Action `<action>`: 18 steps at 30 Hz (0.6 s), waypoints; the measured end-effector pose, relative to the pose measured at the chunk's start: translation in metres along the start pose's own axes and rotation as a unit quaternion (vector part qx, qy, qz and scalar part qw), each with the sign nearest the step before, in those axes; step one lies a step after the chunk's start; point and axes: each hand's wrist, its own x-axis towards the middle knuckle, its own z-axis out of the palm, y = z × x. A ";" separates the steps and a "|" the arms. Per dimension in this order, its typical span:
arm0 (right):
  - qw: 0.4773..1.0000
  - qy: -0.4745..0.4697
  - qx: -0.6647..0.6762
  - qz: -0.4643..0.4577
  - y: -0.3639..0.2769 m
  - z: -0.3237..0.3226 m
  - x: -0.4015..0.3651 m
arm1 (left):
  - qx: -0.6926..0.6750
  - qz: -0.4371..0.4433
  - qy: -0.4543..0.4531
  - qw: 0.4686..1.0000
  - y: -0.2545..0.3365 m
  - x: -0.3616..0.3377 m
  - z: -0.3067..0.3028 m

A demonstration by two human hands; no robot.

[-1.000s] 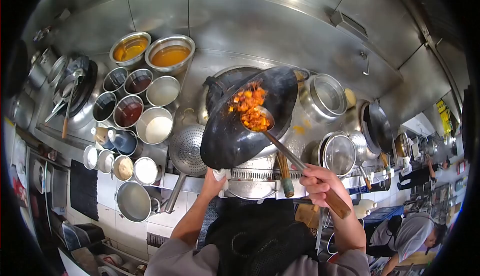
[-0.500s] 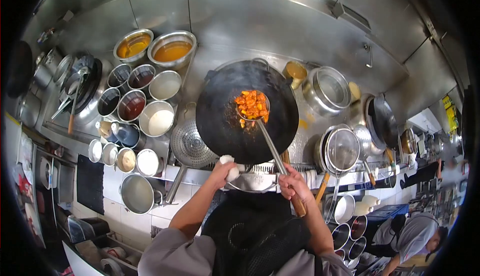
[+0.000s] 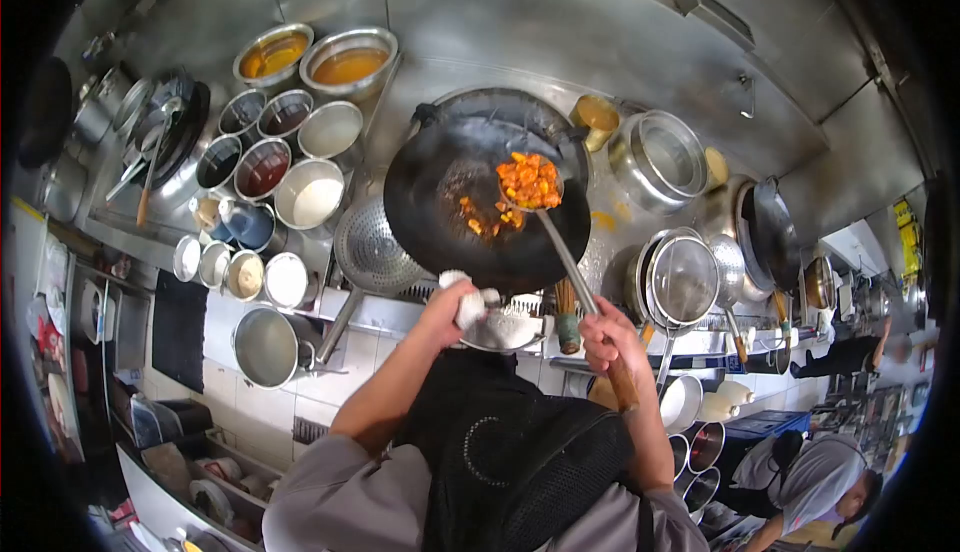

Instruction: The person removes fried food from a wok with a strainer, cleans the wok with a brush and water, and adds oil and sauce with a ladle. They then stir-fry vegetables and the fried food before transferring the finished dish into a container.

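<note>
A black wok [image 3: 430, 222] stands tilted toward me at the centre, and my left hand [image 3: 445, 314] is closed round a white cloth [image 3: 468, 302] at its near rim. My right hand [image 3: 610, 337] grips the wooden end of a long ladle [image 3: 567, 258]. The ladle's bowl is over the right part of the wok, heaped with orange-red food pieces [image 3: 530, 180]. A few more pieces [image 3: 485, 222] lie on the wok's surface, left of the bowl.
Sauce containers [image 3: 262, 169] and two bowls of orange liquid [image 3: 347, 64] stand left. A perforated strainer [image 3: 375, 247] lies beside the wok. Right are a metal pot [image 3: 665, 157], mesh strainers [image 3: 685, 280] and a bamboo brush [image 3: 567, 322]. A co-worker [image 3: 810, 472] is at lower right.
The wok has tilted and shifted slightly left. The loaded ladle has moved right within it, my right hand has moved right, and more loose pieces show in the wok. The bamboo brush is now uncovered.
</note>
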 end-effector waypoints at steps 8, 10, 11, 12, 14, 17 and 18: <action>1.000 -0.026 -0.006 0.002 -0.035 -0.005 -0.008 | -0.024 -0.007 0.011 1.000 -0.019 -0.029 0.018; 1.000 -0.015 -0.008 0.011 -0.034 -0.001 -0.014 | -0.052 -0.018 0.045 0.997 -0.023 0.001 0.004; 1.000 -0.016 -0.008 0.010 -0.035 0.004 -0.016 | -0.053 -0.013 0.057 0.997 -0.011 0.014 0.007; 0.999 0.006 -0.028 0.021 -0.036 0.008 -0.018 | -0.056 -0.025 0.041 0.997 -0.002 0.020 0.001; 0.998 0.010 -0.052 0.044 -0.039 0.001 -0.016 | -0.010 0.000 0.037 0.999 0.004 0.011 0.005; 0.991 0.006 -0.086 0.101 -0.040 -0.006 -0.015 | 0.167 0.124 0.069 0.976 -0.024 0.028 -0.028; 0.990 0.006 -0.092 0.110 -0.041 0.000 -0.016 | 0.214 0.206 0.085 0.951 -0.037 0.031 -0.040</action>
